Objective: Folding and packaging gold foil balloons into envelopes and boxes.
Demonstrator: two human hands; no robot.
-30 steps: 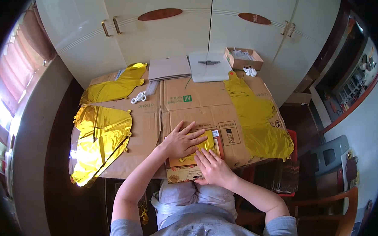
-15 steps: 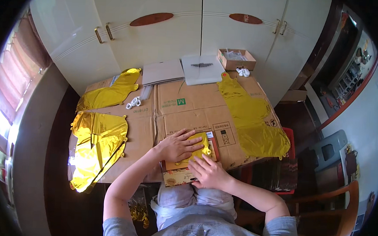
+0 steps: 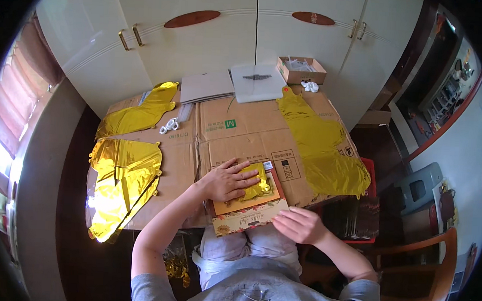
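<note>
My left hand (image 3: 225, 182) lies flat, fingers stretched, over a small folded gold foil balloon (image 3: 257, 186). The balloon rests on a printed card sleeve (image 3: 250, 217) with an orange and red upper part and a cream lower band with leaf patterns. This sleeve sits at the table's near edge, its lower band reaching out above my lap. My right hand (image 3: 300, 224) grips the right end of the cream band between thumb and fingers. Large flat gold foil balloons lie to the left (image 3: 126, 174), far left (image 3: 139, 111) and right (image 3: 323, 146).
Flattened cardboard (image 3: 241, 142) covers the table. At the back stand grey boards (image 3: 207, 86), a clear plastic stack (image 3: 258, 86) and an open box (image 3: 302, 72) of clear pieces. White coils (image 3: 170, 126) lie left of centre. A wooden chair (image 3: 445, 254) stands at right.
My right hand has moved off the folded balloon, right and down, onto the cream band's right end. More of the sleeve shows now. My left hand stays on the balloon.
</note>
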